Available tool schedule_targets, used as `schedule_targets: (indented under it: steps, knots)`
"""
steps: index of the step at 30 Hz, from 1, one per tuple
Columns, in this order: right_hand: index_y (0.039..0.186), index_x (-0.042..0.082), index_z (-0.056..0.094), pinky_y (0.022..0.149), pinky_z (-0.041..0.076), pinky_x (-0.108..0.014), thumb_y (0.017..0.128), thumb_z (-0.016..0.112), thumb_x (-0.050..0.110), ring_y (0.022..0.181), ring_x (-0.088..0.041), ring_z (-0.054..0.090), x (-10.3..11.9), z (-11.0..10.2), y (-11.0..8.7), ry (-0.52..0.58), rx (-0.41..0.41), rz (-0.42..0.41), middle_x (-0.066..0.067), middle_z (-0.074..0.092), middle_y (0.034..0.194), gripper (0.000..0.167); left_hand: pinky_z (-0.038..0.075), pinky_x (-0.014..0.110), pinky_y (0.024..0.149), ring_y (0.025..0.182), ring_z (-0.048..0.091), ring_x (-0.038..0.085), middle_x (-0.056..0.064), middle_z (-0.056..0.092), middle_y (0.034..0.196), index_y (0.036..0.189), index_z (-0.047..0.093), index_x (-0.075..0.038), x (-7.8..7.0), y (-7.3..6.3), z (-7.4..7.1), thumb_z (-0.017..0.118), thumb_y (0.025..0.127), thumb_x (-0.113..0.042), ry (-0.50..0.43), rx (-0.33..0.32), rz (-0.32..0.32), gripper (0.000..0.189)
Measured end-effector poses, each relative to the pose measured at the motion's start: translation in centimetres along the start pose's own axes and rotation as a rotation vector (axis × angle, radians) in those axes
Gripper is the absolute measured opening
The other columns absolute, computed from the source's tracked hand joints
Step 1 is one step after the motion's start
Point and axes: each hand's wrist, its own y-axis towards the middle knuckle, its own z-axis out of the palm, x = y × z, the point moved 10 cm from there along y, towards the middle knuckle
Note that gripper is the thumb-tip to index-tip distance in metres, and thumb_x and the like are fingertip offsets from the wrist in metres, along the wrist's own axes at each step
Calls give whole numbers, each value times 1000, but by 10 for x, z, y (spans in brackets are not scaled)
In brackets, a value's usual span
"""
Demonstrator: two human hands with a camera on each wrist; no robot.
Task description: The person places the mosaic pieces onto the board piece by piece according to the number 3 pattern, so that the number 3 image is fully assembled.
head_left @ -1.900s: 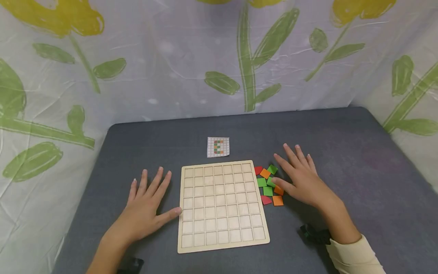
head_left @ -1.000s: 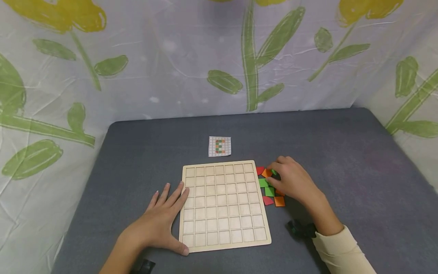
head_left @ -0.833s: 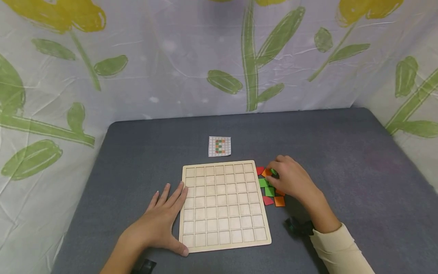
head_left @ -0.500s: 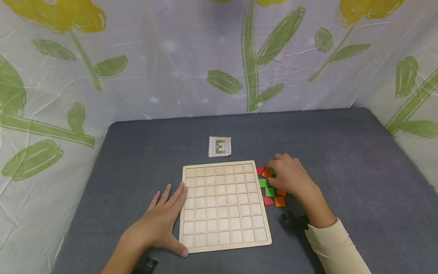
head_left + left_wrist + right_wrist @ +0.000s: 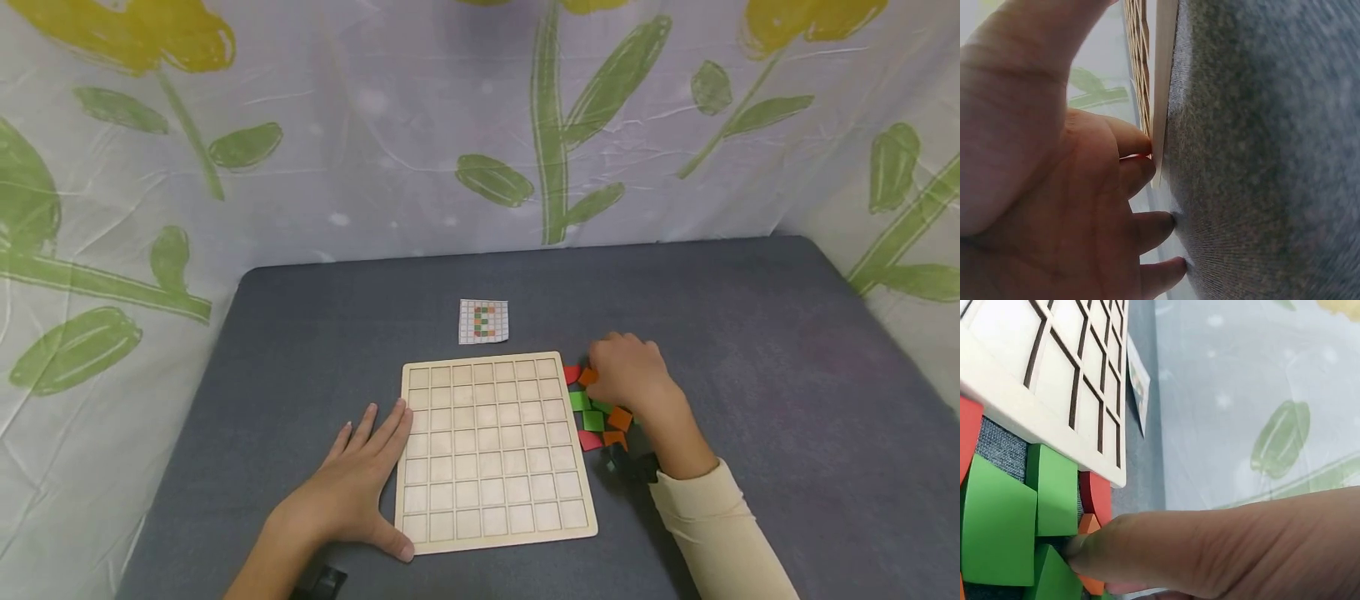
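Note:
My left hand (image 5: pixel 337 496) rests with spread fingers along the left edge of the pale wooden grid board (image 5: pixel 480 450). Its thumb lies at the near left corner and its fingertips (image 5: pixel 1154 169) touch the rim in the left wrist view. My right hand (image 5: pixel 630 375) bends over the pile of small tiles beside the board. In the right wrist view its thumb (image 5: pixel 1104 550) crosses an orange tile (image 5: pixel 1089 524), and a sliver of green tile (image 5: pixel 1102 596) shows just below. The other fingertips are hidden; I cannot tell whether they pinch a tile.
A small paper card (image 5: pixel 483 322) with a coloured grid pattern lies beyond the board. Red tiles (image 5: pixel 590 440), green tiles (image 5: pixel 592 421) and orange tiles (image 5: pixel 619 418) lie close together at the board's right side. A curtain with painted flowers (image 5: pixel 375 125) stands behind the dark table (image 5: pixel 345 317).
My left hand has moved from beside the board onto its left edge. My right hand has gone from spread fingers to bent ones over the tiles, covering a green tile seen at its fingertips earlier.

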Motion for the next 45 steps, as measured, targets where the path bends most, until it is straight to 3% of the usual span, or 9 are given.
schedule_targets:
  steps: [3, 13, 18, 22, 33, 45]
  knots:
    - [57, 13, 46, 62, 31, -41, 78, 69, 8, 66, -23, 40, 1, -2, 1, 9, -9, -23, -5, 44, 70, 32, 0, 65, 115, 151, -7, 39, 7, 2, 168, 162, 10, -10, 0, 0, 0, 90, 39, -72, -2, -1, 4, 159]
    - [59, 13, 48, 64, 27, -40, 74, 70, 7, 69, -22, 38, 4, -5, -4, -6, -18, -80, -2, 40, 71, 27, -1, 65, 115, 151, -7, 39, 6, 1, 168, 162, 9, -11, 2, 1, 4, 87, 40, -75, -9, 4, 16, 158]
    - [58, 16, 39, 64, 21, -38, 69, 66, 4, 66, -19, 30, 13, -12, -9, 33, -85, -140, 1, 28, 69, 32, -2, 65, 115, 151, -8, 38, 5, 0, 168, 162, 8, -11, 2, 1, 5, 87, 40, -75, -12, 6, 13, 159]
    - [61, 16, 40, 65, 19, -38, 70, 68, 3, 67, -19, 31, 26, -15, -11, 39, -130, -200, 1, 30, 68, 31, -2, 65, 115, 151, -8, 38, 6, 0, 168, 162, 8, -11, 2, 0, 4, 87, 40, -75, -7, -1, 18, 159]
    - [82, 11, 64, 71, 39, -41, 75, 80, 14, 75, -20, 49, 54, -8, -7, 10, -152, -279, 4, 53, 77, 18, -2, 65, 115, 151, -8, 38, 5, 0, 168, 162, 8, -11, 2, 1, 4, 85, 40, -77, -14, -3, 21, 159]
    - [81, 10, 65, 77, 46, -47, 72, 72, 9, 75, -19, 52, 79, -10, -9, 48, -292, -400, 4, 54, 76, 11, -2, 64, 115, 151, -7, 39, 6, 1, 168, 162, 9, -11, 2, 1, 3, 87, 40, -75, -6, -4, 16, 159]
